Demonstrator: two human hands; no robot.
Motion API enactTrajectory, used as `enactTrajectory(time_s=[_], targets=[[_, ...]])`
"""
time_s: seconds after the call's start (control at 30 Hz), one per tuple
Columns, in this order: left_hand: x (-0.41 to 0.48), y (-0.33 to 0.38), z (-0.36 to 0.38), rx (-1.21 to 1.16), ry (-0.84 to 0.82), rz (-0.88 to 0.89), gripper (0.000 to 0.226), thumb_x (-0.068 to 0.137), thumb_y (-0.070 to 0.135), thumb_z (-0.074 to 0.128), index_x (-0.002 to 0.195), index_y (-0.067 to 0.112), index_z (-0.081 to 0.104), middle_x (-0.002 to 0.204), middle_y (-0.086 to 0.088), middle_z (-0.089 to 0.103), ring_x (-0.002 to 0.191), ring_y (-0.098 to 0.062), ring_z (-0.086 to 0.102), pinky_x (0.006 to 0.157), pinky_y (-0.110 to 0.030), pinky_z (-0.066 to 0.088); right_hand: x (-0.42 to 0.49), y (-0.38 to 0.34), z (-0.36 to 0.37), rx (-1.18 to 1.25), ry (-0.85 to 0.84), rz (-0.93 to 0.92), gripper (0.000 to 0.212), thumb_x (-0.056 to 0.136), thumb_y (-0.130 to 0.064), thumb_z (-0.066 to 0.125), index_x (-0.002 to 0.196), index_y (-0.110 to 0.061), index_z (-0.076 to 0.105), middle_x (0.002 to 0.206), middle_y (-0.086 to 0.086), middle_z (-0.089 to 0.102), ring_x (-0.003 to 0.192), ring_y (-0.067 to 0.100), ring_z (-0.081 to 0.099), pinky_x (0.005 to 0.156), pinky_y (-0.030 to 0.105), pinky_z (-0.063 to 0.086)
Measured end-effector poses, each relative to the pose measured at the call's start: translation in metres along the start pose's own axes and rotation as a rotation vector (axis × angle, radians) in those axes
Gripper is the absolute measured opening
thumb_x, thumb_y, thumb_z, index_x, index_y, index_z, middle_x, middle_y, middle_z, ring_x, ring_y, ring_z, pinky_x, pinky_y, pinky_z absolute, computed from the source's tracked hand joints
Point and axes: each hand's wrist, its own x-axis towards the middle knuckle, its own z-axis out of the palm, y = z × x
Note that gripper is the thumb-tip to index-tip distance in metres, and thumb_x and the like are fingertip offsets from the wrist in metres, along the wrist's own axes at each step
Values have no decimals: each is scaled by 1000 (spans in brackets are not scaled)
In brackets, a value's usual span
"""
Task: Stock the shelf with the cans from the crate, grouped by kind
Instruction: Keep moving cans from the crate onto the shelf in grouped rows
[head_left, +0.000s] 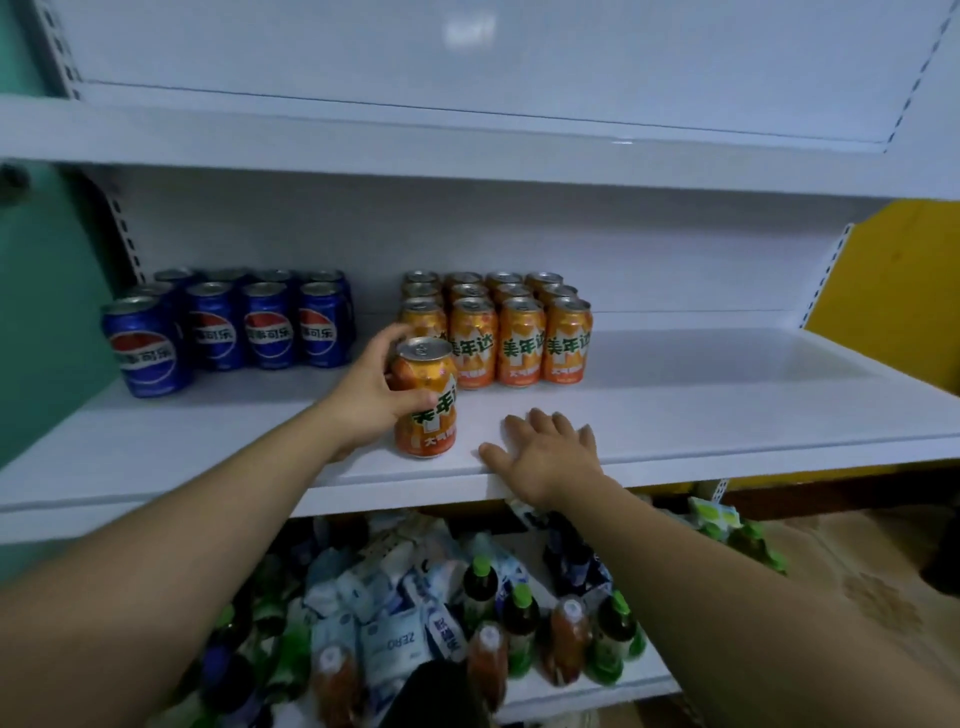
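Gripping the orange can (427, 395) with my left hand (363, 397), fingers (415, 402) curled round its middle, I have it standing on the shelf (727, 410) close to the near edge, just before the orange group (519, 338). I judge it full, so heavy, stiff and smooth; the middle is a good hold. My right hand (545, 452) lies flat on the edge, empty. Open room is to the right

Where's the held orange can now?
Head view: the orange can is on the shelf near its front edge, gripped by the left hand, ahead of the left column of the orange block.
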Motion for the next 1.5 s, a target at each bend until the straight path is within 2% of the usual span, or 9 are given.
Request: enactTrajectory(time_s=[0.13, 0.27, 0.37, 0.57, 1.03, 1.2, 1.27, 1.37, 1.5], targets=[[1, -10, -3, 49, 7, 38, 70, 81, 6, 71, 132, 36, 35, 139, -2, 44, 121, -18, 47, 96, -39, 44, 3, -3, 10, -50, 96, -29, 72, 88, -72, 15, 145, -30, 29, 157, 4, 22, 143, 28, 18, 113, 56, 15], [8, -19, -7, 290, 93, 64, 92, 72, 13, 80, 143, 36, 27, 145, 1, 34, 124, -16, 44, 97, -37, 44, 5, -7, 15, -66, 134, -30, 71, 90, -71, 15, 148, -31, 27, 159, 2, 21, 145, 26, 16, 114, 54, 14], [21, -21, -7, 244, 136, 64, 93, 73, 9, 78, 146, 32, 25, 141, 2, 45, 115, -9, 47, 92, -31, 42, 7, -6, 18, -66, 155, -32, 70, 90, -70, 15, 146, -31, 29, 157, 1, 24, 144, 26, 18, 114, 53, 16], [38, -26, -3, 272, 194, 69, 82, 82, 8, 70, 145, 34, 25, 141, 2, 46, 126, -19, 48, 102, -45, 44, 10, -5, 24, -59, 214, -31, 85, 75, -73, 0, 141, -32, 34, 154, 0, 30, 141, 25, 22, 112, 53, 19], [50, -32, -1, 230, 176, 64, 86, 81, 7, 72, 145, 37, 24, 144, 4, 42, 129, -19, 45, 102, -44, 43, 13, -7, 26, -71, 214, -38, 80, 79, -71, 3, 140, -30, 36, 150, 1, 34, 139, 25, 25, 111, 52, 20], [44, -27, 4, 256, 160, 58, 95, 79, 14, 75, 147, 38, 14, 147, 3, 38, 130, -17, 42, 100, -39, 41, 15, -5, 23, -53, 161, -39, 69, 90, -69, 16, 143, -29, 34, 154, 3, 30, 141, 26, 22, 113, 52, 16], [35, -25, 5, 332, 200, 63, 93, 79, 19, 75, 148, 37, 14, 149, -1, 32, 131, -20, 40, 100, -36, 38, 13, -2, 20, -51, 118, -70, 70, 91, -69, 17, 147, -29, 29, 158, 4, 22, 145, 26, 15, 116, 51, 12], [25, -12, 4, 567, 192, 128, 87, 81, 28, 72, 148, 34, 17, 149, -2, 28, 133, -25, 36, 105, -40, 37, 5, 11, 12, -23, 74, -103, 67, 93, -67, 19, 149, -31, 25, 161, 2, 16, 148, 23, 10, 118, 46, 6], [16, 18, 18, 730, 123, 255, 82, 82, 39, 67, 149, 27, 21, 156, -3, 20, 141, -27, 24, 114, -46, 27, -26, 46, 8, -58, 68, -26, 67, 94, -66, 23, 151, -31, 19, 162, 0, 13, 149, 20, 8, 118, 45, 5]])
